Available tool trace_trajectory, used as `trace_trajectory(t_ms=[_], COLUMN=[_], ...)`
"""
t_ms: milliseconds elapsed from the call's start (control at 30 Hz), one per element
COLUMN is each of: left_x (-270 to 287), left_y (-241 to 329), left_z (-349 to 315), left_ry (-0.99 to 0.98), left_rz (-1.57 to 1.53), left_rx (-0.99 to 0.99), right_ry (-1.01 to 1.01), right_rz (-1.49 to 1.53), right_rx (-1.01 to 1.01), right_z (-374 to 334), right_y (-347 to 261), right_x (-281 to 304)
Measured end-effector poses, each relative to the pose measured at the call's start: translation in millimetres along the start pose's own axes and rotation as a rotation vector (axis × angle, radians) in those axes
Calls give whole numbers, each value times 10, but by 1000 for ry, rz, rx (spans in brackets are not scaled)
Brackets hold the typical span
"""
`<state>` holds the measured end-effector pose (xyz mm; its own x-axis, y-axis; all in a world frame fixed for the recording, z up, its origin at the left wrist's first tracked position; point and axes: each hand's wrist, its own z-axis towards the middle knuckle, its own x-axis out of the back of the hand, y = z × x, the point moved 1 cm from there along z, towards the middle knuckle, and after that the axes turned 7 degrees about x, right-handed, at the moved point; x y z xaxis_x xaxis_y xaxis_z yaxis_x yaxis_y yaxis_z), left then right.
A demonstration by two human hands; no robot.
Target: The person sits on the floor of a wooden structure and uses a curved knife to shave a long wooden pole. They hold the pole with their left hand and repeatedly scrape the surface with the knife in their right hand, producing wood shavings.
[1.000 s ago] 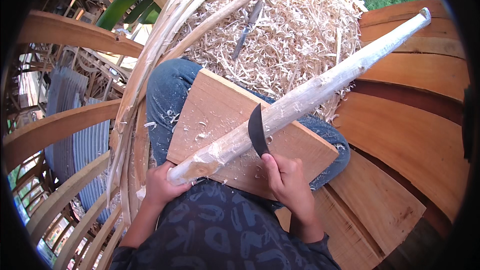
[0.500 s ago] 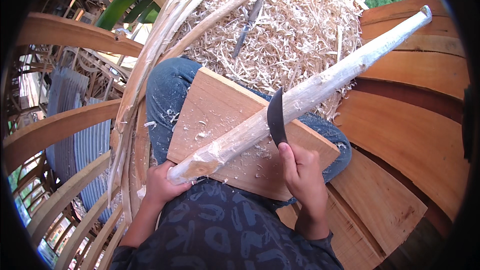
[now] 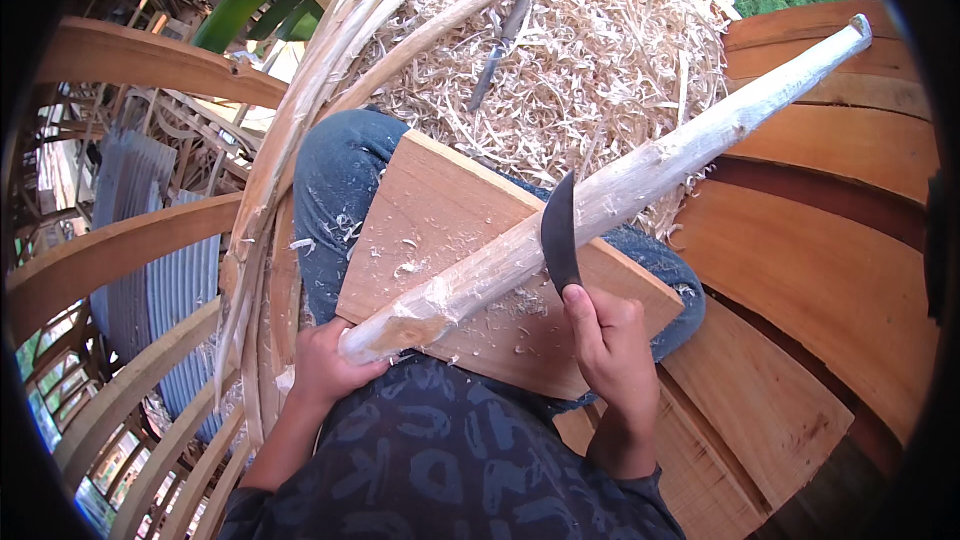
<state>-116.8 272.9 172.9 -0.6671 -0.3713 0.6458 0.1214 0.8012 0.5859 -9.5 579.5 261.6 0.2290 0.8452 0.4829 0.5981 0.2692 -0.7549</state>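
Observation:
A long pale pole (image 3: 640, 180), stripped of bark, lies slantwise over a wooden board (image 3: 385, 230) on my lap. Its thick near end, with a brown knot, is gripped by my left hand (image 3: 335, 360), whose fingers pass underneath and are partly hidden. My right hand (image 3: 612, 348) is closed round the handle of a dark curved knife (image 3: 562, 235); the fist covers the handle. The blade stands up across the pole's side near the middle of the board, seemingly against the wood. Small shavings are scattered over the board.
A deep heap of shavings (image 3: 590, 60) lies beyond my knees, with another knife (image 3: 498, 52) on it. Long thin wood strips (image 3: 275, 210) run along my left. Curved planks (image 3: 800, 260) rise at the right, and wooden ribs (image 3: 150, 240) stand at the left before corrugated sheets (image 3: 185, 285).
The knife and my right hand have shifted slightly to the right. The pole's near end and my left hand sit marginally further right too; both grips look the same.

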Motion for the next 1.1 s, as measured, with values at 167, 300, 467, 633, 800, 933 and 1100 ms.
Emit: trace_trajectory(t_ms=[167, 300, 467, 633, 800, 933, 1100], left_x=[-11, 36, 44, 45, 40, 44, 48], left_y=[-2, 107, 94, 81, 76, 77, 106], left_z=[10, 29, 20, 25, 28, 22, 28], left_ry=[9, 12, 3, -2, 1, -2, 6], left_rz=[-14, -23, 5, -14, -27, -6, 0], left_rx=[-7, -24, -10, -19, -35, -24, -38], right_ry=[74, 101, 37, -14, -61, -81, -88], right_rz=[-83, -153, -149, -176, -154, -139, -134], right_rx=[55, -2, 35, 8, 17, 12, 7], right_z=[22, 37, 37, 50, 75, 70, 46], right_y=[-93, -127, -93, -142, -141, -105, -85], right_x=[31, 79, 124, 154, 202, 208, 207])
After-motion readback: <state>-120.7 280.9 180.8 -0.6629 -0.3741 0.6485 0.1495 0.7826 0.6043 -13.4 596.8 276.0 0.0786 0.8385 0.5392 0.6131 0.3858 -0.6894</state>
